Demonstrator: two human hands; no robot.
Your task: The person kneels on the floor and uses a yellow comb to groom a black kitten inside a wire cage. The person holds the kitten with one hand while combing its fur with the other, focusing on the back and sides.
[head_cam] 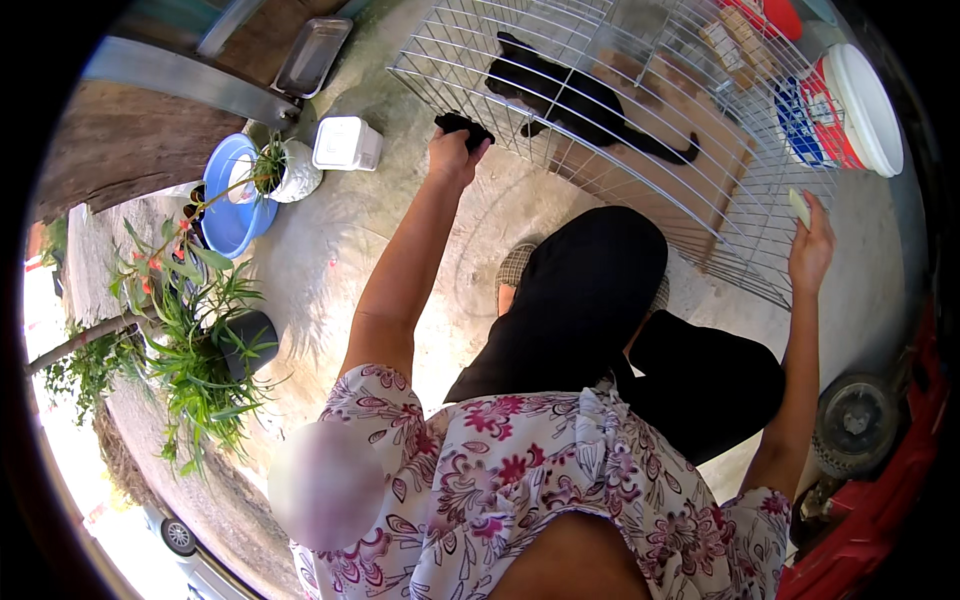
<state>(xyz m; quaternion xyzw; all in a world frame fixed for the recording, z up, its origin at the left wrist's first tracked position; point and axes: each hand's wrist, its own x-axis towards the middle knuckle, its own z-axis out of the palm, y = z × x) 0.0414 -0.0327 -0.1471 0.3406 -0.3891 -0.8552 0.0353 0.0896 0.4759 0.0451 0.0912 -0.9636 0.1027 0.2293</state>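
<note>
A wire cage [637, 172] stands on the concrete floor before me, with a black cat [570, 94] inside it. My left hand [454, 150] is shut on a small black object [465, 130], close outside the cage's near left corner; what the object is I cannot tell. At the cage's right side, my right hand [811, 244] grips a pale green piece [799, 208], whose kind is unclear. A flattened brown cardboard sheet [645, 191] lies at the cage's bottom, below the cat.
A white lidded tub [346, 143], a blue basin [232, 217] and a white pot [301, 174] stand to the left. Potted plants [251, 341] are nearer. A metal tray [313, 56] lies at the back left. A white bucket [862, 109] and a wheel [855, 424] are on the right.
</note>
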